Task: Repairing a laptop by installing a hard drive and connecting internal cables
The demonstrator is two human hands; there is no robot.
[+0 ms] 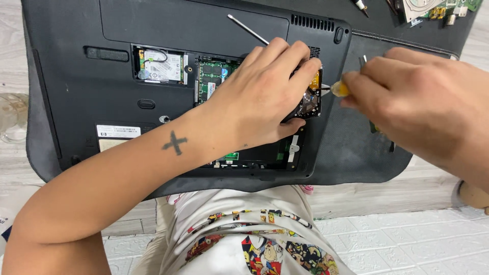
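Note:
A black laptop lies upside down with its bottom cover off, showing green circuit boards and memory. My left hand lies over the open bay, fingers pressing down on a shiny hard drive at the laptop's right edge. My right hand grips a yellow-handled screwdriver, its tip pointing left at the side of the drive.
A dark mat lies under the laptop on a pale wooden surface. A thin metal rod rests on the laptop's back. A circuit board and parts sit at the top right. A glass object stands at the left edge.

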